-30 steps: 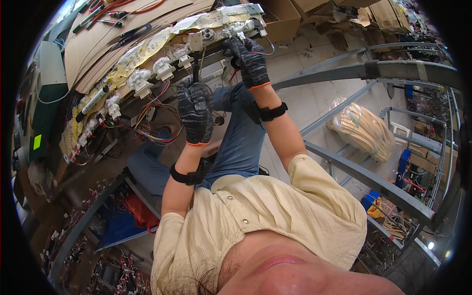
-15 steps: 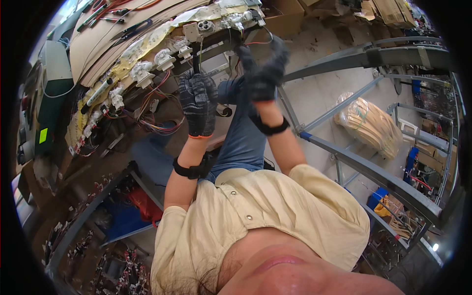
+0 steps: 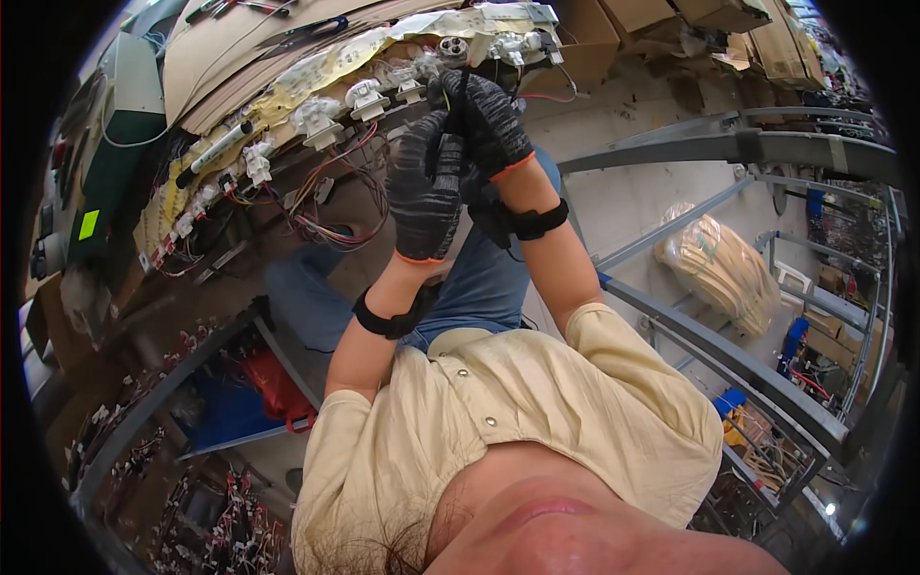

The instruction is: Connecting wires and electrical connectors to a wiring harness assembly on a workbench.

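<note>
My left hand (image 3: pixel 425 187) and my right hand (image 3: pixel 487 123) both wear dark grey knitted gloves with orange cuffs. They meet at the board's near edge, fingers closed around a thin black cable (image 3: pixel 464 94); most of it is hidden by the gloves. Just beyond them, a round grey connector (image 3: pixel 452 47) sits on the board (image 3: pixel 337 63), which is covered in yellowed film. White plastic connectors (image 3: pixel 366 100) line the edge to the left of my hands. Below these hang loose coloured wires (image 3: pixel 321 206).
A white marker-like tube (image 3: pixel 216 153) lies at the board's left. Metal frame rails (image 3: pixel 714 331) run along the right, near a plastic-wrapped bundle (image 3: pixel 719 268). Cardboard boxes (image 3: pixel 637 14) stand at the far right. A red bag (image 3: pixel 278 383) rests lower left.
My right hand has come down and left from its raised, blurred position to meet the left hand. The left hand has shifted slightly right. The view has moved a little too.
</note>
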Demonstrator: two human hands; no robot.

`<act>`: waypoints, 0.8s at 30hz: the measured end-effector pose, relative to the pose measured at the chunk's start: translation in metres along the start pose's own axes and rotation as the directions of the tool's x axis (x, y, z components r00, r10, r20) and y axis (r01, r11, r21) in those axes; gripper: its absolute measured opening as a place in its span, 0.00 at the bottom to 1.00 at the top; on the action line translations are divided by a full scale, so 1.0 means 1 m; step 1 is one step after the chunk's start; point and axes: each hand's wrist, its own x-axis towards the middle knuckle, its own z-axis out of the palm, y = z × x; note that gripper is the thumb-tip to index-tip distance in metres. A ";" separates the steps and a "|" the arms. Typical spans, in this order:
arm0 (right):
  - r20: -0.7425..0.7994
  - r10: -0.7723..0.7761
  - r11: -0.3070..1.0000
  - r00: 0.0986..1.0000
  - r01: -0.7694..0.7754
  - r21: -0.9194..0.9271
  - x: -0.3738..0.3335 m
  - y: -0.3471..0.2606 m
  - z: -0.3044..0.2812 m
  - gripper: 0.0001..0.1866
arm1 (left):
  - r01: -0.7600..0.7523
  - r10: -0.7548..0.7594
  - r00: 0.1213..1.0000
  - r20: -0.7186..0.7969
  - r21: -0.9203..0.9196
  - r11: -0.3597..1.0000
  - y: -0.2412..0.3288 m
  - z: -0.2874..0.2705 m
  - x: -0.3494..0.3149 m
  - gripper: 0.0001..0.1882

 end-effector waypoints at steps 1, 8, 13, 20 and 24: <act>0.041 -0.067 0.980 0.997 0.074 -0.186 0.001 -0.002 -0.001 0.09 | -0.001 0.001 1.000 0.000 0.016 1.000 -0.001 -0.002 0.002 0.11; 0.194 0.482 0.610 0.854 -0.486 0.625 0.002 -0.003 0.006 0.06 | -0.258 0.228 0.961 0.159 0.202 0.945 0.001 -0.015 0.017 0.16; 0.361 0.573 0.105 0.735 -0.503 0.858 0.002 -0.007 0.007 0.08 | -0.310 0.266 0.943 0.198 0.242 0.920 0.002 -0.017 0.018 0.17; 0.246 0.691 0.160 0.680 -0.476 0.865 0.001 -0.021 0.007 0.11 | -0.298 0.246 0.945 0.215 0.263 0.918 0.005 -0.019 0.021 0.17; -0.154 0.356 0.880 0.922 -0.276 0.386 -0.022 -0.001 0.002 0.12 | -0.283 0.187 0.938 0.293 0.332 0.900 -0.003 -0.023 0.020 0.17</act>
